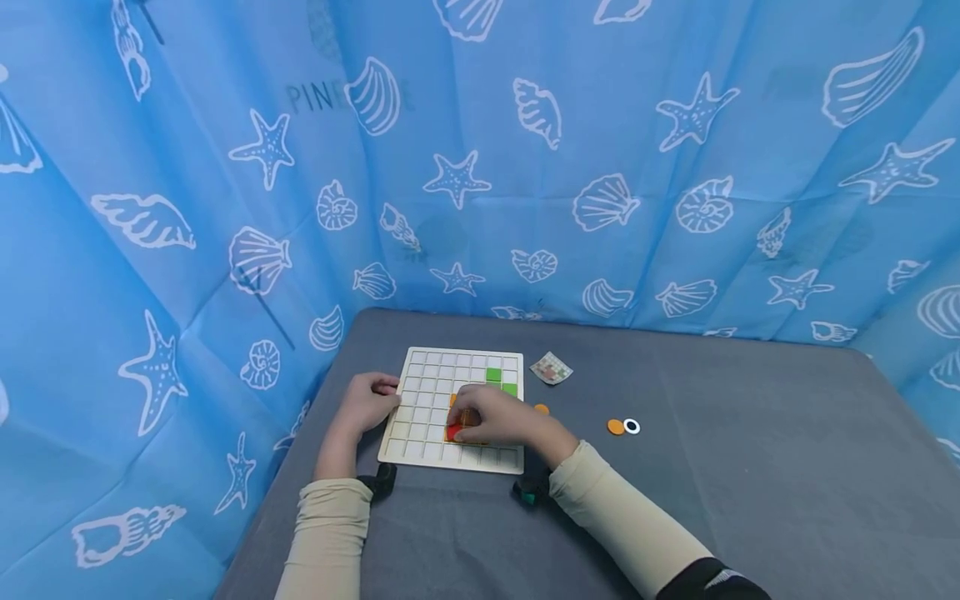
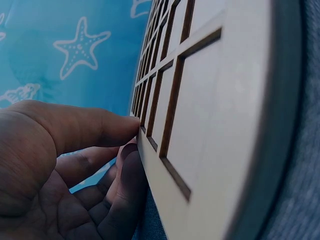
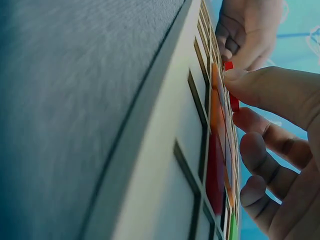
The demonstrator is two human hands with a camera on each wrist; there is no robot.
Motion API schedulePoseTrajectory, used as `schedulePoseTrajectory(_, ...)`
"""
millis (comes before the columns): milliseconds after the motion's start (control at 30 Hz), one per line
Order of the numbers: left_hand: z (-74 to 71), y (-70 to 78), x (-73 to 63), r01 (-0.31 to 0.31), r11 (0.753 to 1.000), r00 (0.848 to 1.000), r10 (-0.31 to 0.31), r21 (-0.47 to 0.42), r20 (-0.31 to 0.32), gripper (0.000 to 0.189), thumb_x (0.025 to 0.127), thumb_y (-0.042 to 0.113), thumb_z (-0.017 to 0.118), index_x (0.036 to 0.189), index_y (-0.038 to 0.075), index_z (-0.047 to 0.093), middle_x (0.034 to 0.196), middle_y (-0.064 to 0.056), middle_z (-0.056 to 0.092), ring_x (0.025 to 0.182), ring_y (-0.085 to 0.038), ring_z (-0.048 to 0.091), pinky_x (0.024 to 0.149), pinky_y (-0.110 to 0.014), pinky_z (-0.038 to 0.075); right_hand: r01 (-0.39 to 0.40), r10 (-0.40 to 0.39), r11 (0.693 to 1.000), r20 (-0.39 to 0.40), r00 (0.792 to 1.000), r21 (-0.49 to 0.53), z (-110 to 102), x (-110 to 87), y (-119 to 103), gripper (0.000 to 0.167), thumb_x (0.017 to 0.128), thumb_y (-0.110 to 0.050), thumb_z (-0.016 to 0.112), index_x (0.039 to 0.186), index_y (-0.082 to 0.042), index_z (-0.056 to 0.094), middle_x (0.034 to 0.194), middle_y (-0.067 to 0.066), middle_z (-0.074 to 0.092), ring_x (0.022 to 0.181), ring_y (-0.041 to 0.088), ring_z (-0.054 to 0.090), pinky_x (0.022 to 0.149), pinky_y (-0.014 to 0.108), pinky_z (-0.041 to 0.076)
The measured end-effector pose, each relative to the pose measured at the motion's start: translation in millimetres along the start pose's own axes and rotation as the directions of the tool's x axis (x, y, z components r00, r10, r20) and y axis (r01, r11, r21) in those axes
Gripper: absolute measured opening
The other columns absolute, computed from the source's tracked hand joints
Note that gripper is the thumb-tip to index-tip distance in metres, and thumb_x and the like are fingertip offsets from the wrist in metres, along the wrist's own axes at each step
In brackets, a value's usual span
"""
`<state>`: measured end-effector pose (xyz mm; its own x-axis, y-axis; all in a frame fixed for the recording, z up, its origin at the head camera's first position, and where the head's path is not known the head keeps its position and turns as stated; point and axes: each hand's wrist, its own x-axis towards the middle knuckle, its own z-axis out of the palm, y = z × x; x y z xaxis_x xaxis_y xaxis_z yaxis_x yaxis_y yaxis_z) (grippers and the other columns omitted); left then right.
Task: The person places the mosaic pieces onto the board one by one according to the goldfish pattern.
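Your left fingers point(image 2: 100, 127) grip the board point(image 1: 420, 408); right fingers point(image 3: 275, 92) pinch a red tile point(image 3: 234, 103), apparently for placing: align it squarely

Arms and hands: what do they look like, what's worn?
Left hand and right hand: both bare, no gloves. Left sleeve and right sleeve: beige, wrinkled. Black fabric with a pale marking farther up the right arm. Small black units at the wrists, left unit and right unit, the latter with a green spot.
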<state>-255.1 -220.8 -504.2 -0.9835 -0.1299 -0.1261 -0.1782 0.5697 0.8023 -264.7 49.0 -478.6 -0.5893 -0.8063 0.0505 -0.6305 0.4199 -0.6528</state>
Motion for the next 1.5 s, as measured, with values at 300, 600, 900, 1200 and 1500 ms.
schedulePoseTrajectory(300, -0.3, 1.3, 0.9, 0.008, 1.0, 1.0, -0.008, 0.008, -0.002, 0.03, 0.097, 0.005, 0.069, 0.126, -0.003, 0.071, 0.107, -0.017, 0.068, 0.094, -0.029, 0.065, 0.083, -0.044, 0.055, -0.043, 0.043, 0.999, 0.018, 0.999, -0.019, 7.1, 10.2, -7.8, 0.011, 0.097, -0.014, 0.077, 0.108, -0.012, 0.079, 0.108, 0.004, 0.067, 0.082, 0.016, 0.058, 0.072, 0.025, 0.048)
schedulePoseTrajectory(600, -0.4, -2.7, 1.2, 0.007, 1.0, 1.0, -0.007, 0.001, -0.004, 0.031, 0.097, 0.004, 0.069, 0.127, -0.002, 0.071, 0.107, -0.016, 0.067, 0.094, -0.028, 0.064, 0.083, -0.043, 0.054, -0.067, 0.065, 0.993, -0.03, 0.997, -0.1, 13.1, 12.9, -10.2, 0.011, 0.097, -0.025, 0.08, 0.102, -0.016, 0.079, 0.101, -0.002, 0.067, 0.081, 0.009, 0.058, 0.072, 0.024, 0.049)
schedulePoseTrajectory(900, 0.1, -4.7, 0.4, -0.009, 1.0, 1.0, 0.009, 0.001, -0.01, 0.03, 0.095, 0.004, 0.069, 0.124, -0.003, 0.072, 0.104, -0.016, 0.068, 0.092, -0.027, 0.064, 0.082, -0.042, 0.054, -0.021, 0.019, 0.995, -0.019, 1.0, -0.097, 20.8, 19.2, -11.3, 0.009, 0.097, -0.017, 0.078, 0.105, -0.013, 0.081, 0.104, 0.001, 0.07, 0.083, 0.011, 0.059, 0.074, 0.024, 0.049)
schedulePoseTrajectory(1200, 0.3, -1.5, 1.4, -0.001, 1.0, 1.0, 0.001, 0.008, -0.01, 0.03, 0.095, 0.005, 0.069, 0.124, -0.002, 0.072, 0.106, -0.016, 0.068, 0.095, -0.028, 0.065, 0.083, -0.042, 0.055, -0.036, 0.036, 0.997, 0.004, 0.999, -0.063, 22.7, 23.5, -13.8, 0.009, 0.098, -0.015, 0.076, 0.106, -0.015, 0.08, 0.108, 0.0, 0.07, 0.086, 0.014, 0.065, 0.076, 0.022, 0.051)
schedulePoseTrajectory(1500, -0.4, -0.7, 1.9, -0.005, 1.0, 1.0, 0.005, 0.008, -0.012, 0.029, 0.095, 0.005, 0.07, 0.124, -0.002, 0.072, 0.107, -0.017, 0.069, 0.095, -0.028, 0.065, 0.083, -0.041, 0.055, -0.036, 0.036, 0.998, 0.007, 0.999, -0.048, 22.3, 24.1, -14.7, 0.01, 0.097, -0.01, 0.076, 0.106, -0.013, 0.079, 0.109, 0.003, 0.07, 0.085, 0.015, 0.065, 0.074, 0.022, 0.051)
